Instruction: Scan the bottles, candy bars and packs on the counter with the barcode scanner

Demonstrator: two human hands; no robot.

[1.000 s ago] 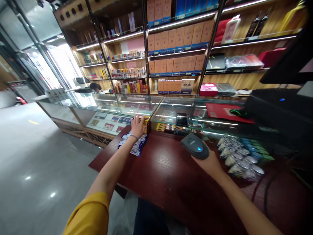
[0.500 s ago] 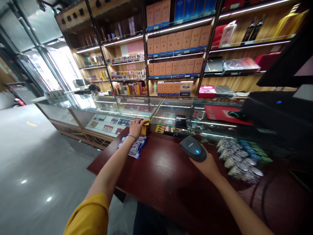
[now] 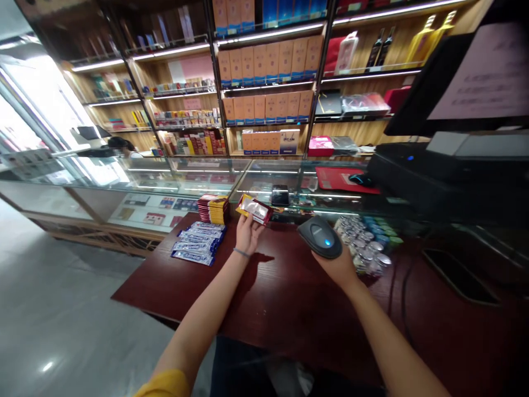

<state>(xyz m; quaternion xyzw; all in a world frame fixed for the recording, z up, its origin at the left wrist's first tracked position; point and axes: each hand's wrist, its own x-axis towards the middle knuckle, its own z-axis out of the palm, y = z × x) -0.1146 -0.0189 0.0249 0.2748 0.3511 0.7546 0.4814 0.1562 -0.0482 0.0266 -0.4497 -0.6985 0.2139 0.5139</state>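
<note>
My left hand (image 3: pixel 247 236) is closed on a small red-and-yellow packet (image 3: pixel 254 209), held up above the dark wooden table with its silvery printed back towards me. My right hand (image 3: pixel 341 267) grips a black barcode scanner (image 3: pixel 320 237) with a blue light on top, its head pointing towards the packet. A stack of red and yellow packets (image 3: pixel 212 209) stands to the left of my left hand. In front of that stack lie several blue-and-white sachets (image 3: pixel 198 242) in a row. The scanner's handle is mostly hidden by my right hand.
Right of the scanner stand several clear jars with silver lids (image 3: pixel 366 245). A dark phone (image 3: pixel 460 275) lies at the right; another dark device (image 3: pixel 280 194) rests on the glass counter (image 3: pixel 239 179). A monitor (image 3: pixel 467 82) looms at upper right. A person (image 3: pixel 124 148) is at the far left.
My left hand has come away from the stack, moving right with one packet in its fingers. The scanner stays in my right hand. My view has turned to the right.
</note>
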